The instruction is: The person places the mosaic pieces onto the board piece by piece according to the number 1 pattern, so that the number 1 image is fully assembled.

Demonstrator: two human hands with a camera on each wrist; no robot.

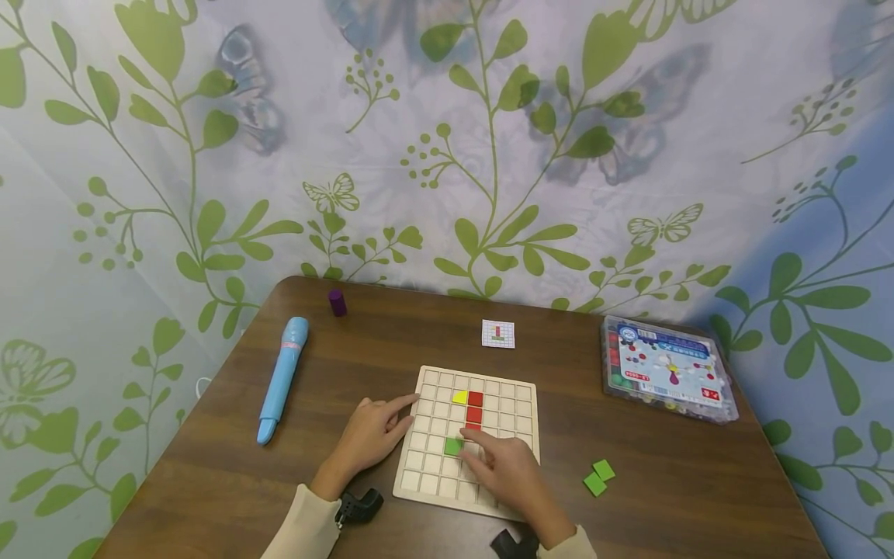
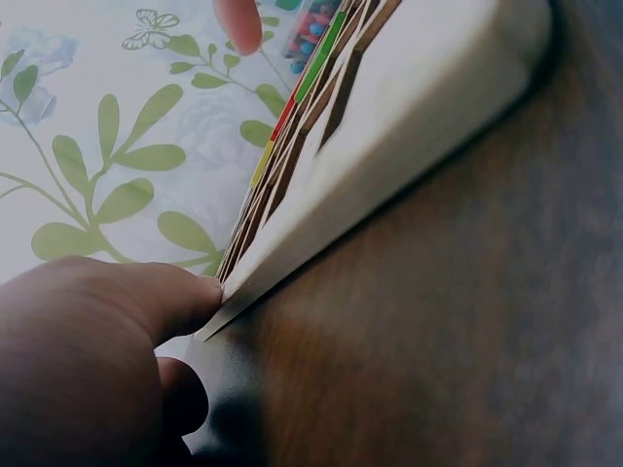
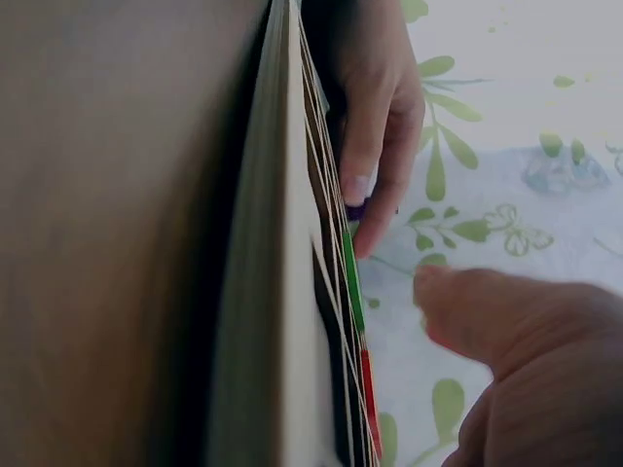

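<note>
A square wooden grid board lies on the table in the head view. On it, red tiles run in a column, a yellow piece sits beside the top one, and a green tile lies lower left. My left hand rests at the board's left edge, its fingertips against the rim. My right hand is over the board's lower middle, thumb and index finger apart near the green tile and partly hiding the column's lower end. Nothing shows between that thumb and the fingers.
Two loose green tiles lie right of the board. A small pattern card is behind it. A clear case of coloured parts stands at back right. At left are a light-blue, microphone-shaped stick and a purple cylinder.
</note>
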